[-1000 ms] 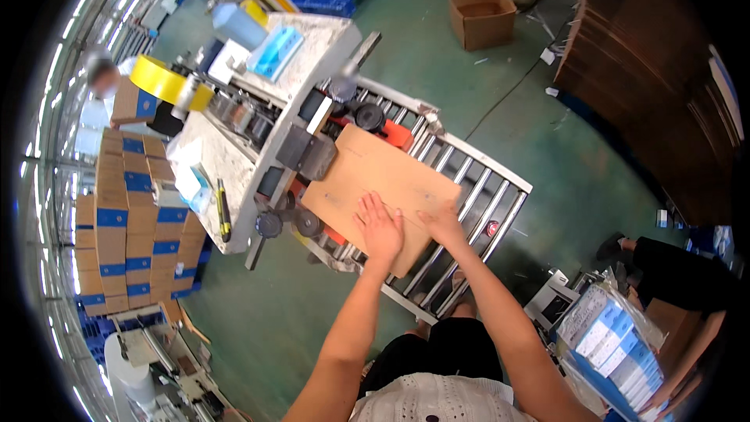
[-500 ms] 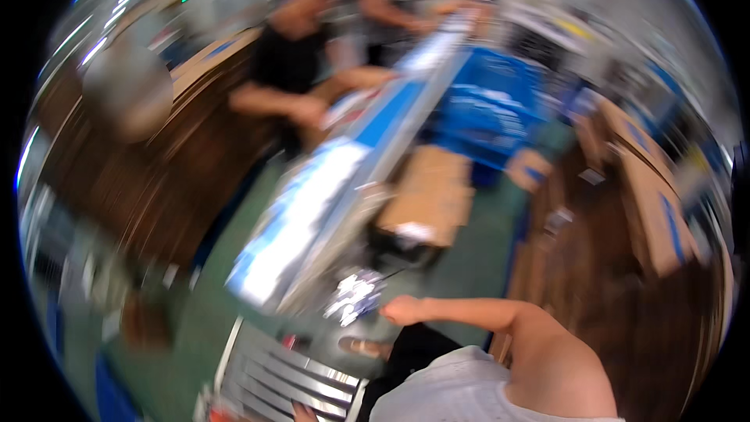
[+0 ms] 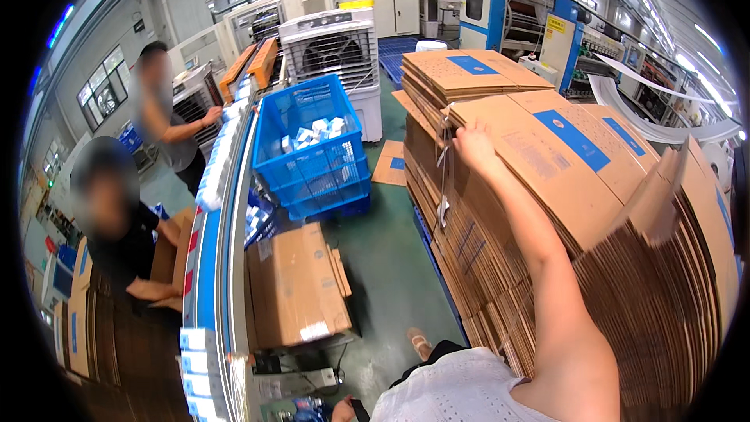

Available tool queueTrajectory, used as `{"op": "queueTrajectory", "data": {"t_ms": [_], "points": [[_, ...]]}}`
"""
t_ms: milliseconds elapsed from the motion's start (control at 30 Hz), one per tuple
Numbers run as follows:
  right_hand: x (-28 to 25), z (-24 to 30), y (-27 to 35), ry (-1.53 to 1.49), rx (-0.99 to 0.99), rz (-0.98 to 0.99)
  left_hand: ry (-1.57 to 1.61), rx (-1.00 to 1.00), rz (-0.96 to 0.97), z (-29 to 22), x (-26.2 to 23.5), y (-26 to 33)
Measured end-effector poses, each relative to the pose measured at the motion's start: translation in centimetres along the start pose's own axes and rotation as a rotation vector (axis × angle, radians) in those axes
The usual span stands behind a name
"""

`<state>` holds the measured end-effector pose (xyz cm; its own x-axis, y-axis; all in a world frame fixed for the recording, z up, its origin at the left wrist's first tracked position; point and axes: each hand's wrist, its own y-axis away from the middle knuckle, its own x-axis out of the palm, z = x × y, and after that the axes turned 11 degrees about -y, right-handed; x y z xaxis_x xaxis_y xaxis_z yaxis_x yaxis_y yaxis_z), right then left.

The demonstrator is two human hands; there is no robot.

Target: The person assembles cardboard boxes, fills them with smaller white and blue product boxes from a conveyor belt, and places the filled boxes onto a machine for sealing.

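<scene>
Under the right hand (image 3: 475, 146) lies a flattened carton (image 3: 527, 160), topping its stack (image 3: 469, 258); fingers bend at its left edge, pinching or not, I can't tell! Left of that hand stands a blue crate (image 3: 324, 178); the left hand (image 3: 343, 410) can't be read.

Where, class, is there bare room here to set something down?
The green floor is mostly bare between the carton and the cardboard stack. The carton's top, beside the conveyor, is mostly bare too. White-and-blue packs crowd the conveyor's near end.
</scene>
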<state>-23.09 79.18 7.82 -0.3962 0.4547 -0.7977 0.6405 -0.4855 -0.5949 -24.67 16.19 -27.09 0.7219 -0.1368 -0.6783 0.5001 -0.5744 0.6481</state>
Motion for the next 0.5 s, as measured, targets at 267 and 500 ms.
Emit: {"op": "queueTrajectory", "data": {"t_ms": [267,500], "points": [[6.7,-7.0,-16.1,-0.229,0.153,0.293,0.380,0.000,-0.350,-6.2,-10.2,-17.0],[19.4,-4.5,-21.5,-0.268,0.185,0.544,0.384,0.015,-0.033,1.0,-11.9,-21.5]]}}
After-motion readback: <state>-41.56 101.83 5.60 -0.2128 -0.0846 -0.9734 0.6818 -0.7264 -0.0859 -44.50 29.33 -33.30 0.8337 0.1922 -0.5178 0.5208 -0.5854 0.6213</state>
